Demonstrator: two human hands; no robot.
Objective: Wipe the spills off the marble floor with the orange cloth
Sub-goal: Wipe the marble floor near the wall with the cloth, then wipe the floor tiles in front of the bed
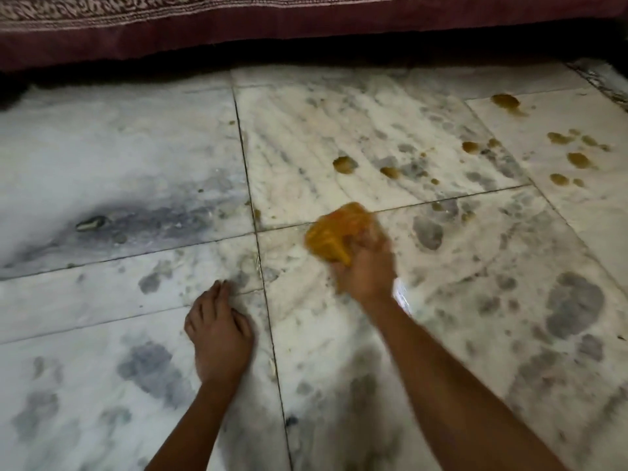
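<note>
Head view is all I have, and parts of it are soft: my right hand (365, 266) and the cloth (339, 231) are smeared by motion blur, so I cannot count fingers there or say how much of the cloth touches the floor (119, 137). A bright streak just right of that wrist is too blurred to name. Both forearms are cut off by the bottom edge. Under the bedspread (238, 25) at the far side lies a dark gap I cannot see into.

Room to move is generous. Pale, grey-mottled marble runs open to the left, near and right, bounded only by the bedspread's hem along the far edge and a darker border strip (601, 83) at the far right corner. Tile joints cross just left of the cloth.

My right hand is closed around the bunched orange cloth, which sticks out on the far-left side of the fist, close to the joint crossing near the middle of the scene. My left hand (219, 331) rests on the floor near left, fingers loosely curled with the tips down on the marble, holding nothing (it looks like a brace).

Brown spills (345, 164) dot the tiles beyond and right of the cloth, the thickest cluster at far right, well apart from it.
</note>
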